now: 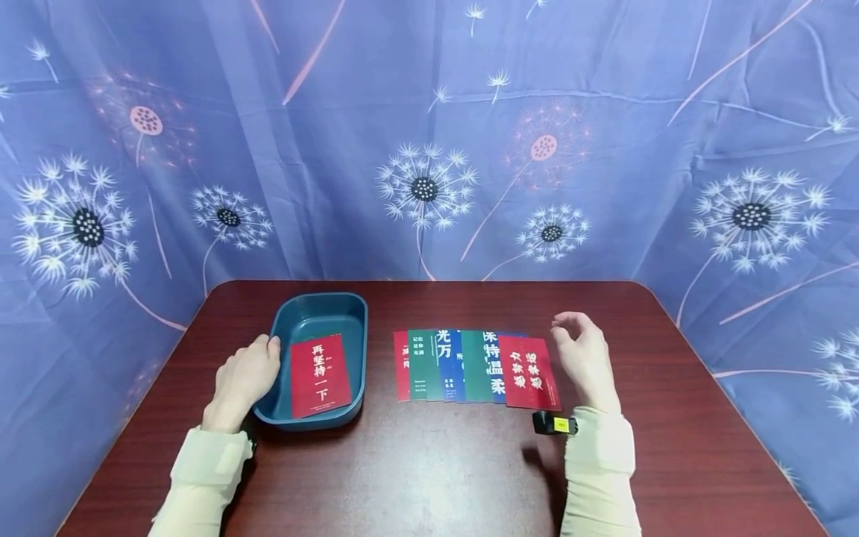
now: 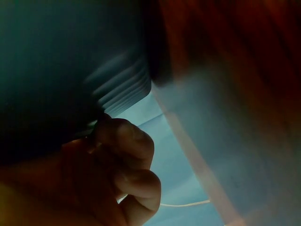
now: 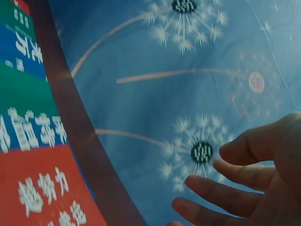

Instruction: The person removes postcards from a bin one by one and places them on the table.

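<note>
My left hand [image 1: 243, 379] grips the left rim of a teal plastic bin [image 1: 309, 300]; in the left wrist view its curled fingers [image 2: 136, 141] lie against the bin's ridged outer wall. Inside the bin leans a red card [image 1: 321, 377] with white Chinese lettering. My right hand [image 1: 585, 358] is held just right of a fanned row of cards, its fingers loosely bent and holding nothing. Closest to it is a red card [image 1: 528, 373] at the row's right end. Green, blue and red cards, such as the green card [image 1: 423, 365], overlap leftward from there.
A dark red-brown wooden table [image 1: 416, 462] carries the bin on the left and the cards in the middle. Behind it and at its sides hangs a blue cloth [image 1: 335, 224] printed with dandelions. A black wrist camera [image 1: 546, 424] sits on the right wrist.
</note>
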`<state>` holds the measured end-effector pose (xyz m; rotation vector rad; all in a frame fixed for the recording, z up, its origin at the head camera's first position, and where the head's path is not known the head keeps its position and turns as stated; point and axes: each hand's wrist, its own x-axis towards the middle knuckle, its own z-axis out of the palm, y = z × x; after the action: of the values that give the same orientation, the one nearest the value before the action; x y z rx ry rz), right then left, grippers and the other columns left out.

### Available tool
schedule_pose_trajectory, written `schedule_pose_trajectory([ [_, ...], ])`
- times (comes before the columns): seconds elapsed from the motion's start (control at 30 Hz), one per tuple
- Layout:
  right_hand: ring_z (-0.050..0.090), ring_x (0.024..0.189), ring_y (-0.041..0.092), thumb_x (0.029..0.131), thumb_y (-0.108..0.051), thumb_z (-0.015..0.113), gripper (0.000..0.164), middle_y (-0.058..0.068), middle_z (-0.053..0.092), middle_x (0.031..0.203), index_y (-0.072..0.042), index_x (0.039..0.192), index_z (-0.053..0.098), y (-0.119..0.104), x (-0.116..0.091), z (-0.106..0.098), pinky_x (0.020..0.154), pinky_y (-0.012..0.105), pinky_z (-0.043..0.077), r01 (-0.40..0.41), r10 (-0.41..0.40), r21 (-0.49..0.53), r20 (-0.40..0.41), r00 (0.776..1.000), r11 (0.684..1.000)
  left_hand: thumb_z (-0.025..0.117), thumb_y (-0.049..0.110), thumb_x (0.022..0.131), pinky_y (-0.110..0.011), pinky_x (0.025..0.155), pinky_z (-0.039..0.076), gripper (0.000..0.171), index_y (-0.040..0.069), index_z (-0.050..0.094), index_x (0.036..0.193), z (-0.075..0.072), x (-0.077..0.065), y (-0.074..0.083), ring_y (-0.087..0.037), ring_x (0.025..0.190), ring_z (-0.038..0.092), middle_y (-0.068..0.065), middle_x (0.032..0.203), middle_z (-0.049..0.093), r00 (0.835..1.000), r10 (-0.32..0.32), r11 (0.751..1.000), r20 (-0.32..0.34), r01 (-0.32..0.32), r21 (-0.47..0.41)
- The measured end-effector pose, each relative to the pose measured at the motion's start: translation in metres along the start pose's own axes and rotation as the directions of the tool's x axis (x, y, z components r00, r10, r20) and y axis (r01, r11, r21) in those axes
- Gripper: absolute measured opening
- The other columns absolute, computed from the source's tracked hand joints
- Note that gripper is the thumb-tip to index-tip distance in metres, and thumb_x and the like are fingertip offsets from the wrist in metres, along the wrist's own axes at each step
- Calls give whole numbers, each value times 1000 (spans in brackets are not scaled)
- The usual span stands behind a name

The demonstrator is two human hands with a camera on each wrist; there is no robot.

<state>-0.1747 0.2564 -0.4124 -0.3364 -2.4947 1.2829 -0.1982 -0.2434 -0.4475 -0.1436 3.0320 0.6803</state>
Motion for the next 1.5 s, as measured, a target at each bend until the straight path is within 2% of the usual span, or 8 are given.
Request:
schedule_pose_trajectory([
  [0.3,63,103,28,97,-7,55,37,16,67,115,-4,133,48,-45,-7,37,83,39,44,87,-104,162,99,990,983,32,36,105,-58,72,47,47,-4,50,121,-2,6,3,-41,82,59,-27,98,59,999,22,1000,-35,-21,22],
  [0.47,60,74,24,95,-7,56,52,9,67,113,-13,144,37,-72,-20,74,63,32,46,98,-138,229,163,977,969,31,36,105,-59,72,46,47,-3,51,119,0,4,1,-42,83,59,-28,98,60,999,12,1000,-32,-11,27],
  [0.67,63,83,24,93,-7,58,59,6,61,122,-18,147,35,-109,-46,128,70,35,49,85,-208,354,327,922,932,30,36,106,-58,70,45,45,-2,53,116,0,2,-1,-45,84,59,-30,99,60,999,3,1000,-38,-2,29],
  [0.87,60,108,32,93,0,57,53,18,56,124,-6,143,39,-142,-55,162,90,42,49,-109,-240,571,501,831,813,29,36,105,-58,69,45,45,-2,53,113,1,3,1,-45,83,59,-29,97,60,999,11,1000,-38,-10,27],
  [1.07,55,116,25,91,-6,63,56,10,52,130,-13,142,42,-170,-67,186,97,43,45,-269,-180,542,636,750,796,30,36,105,-58,70,45,45,-2,53,115,-1,3,0,-46,84,59,-31,99,60,999,11,999,-42,-10,31],
  [1.23,39,129,27,88,-13,65,64,10,48,132,-18,146,37,-177,-76,204,109,55,25,-517,-58,504,752,656,692,31,35,105,-57,70,45,44,-2,52,115,0,3,0,-45,83,59,-30,98,59,999,8,1000,-34,-7,28],
  [1.3,36,130,29,87,-13,65,69,13,45,135,-18,148,34,-175,-77,213,110,59,19,-575,-20,497,768,640,650,30,36,105,-58,70,45,45,-2,52,116,0,3,0,-45,84,59,-31,99,59,1000,6,1000,-31,-5,31],
  [1.5,37,131,34,87,-8,62,74,15,41,139,-8,151,25,-169,-81,236,109,54,26,-622,80,494,741,667,608,29,35,106,-58,70,45,45,-2,53,115,0,4,0,-47,85,59,-32,100,59,999,13,999,-35,-12,39],
])
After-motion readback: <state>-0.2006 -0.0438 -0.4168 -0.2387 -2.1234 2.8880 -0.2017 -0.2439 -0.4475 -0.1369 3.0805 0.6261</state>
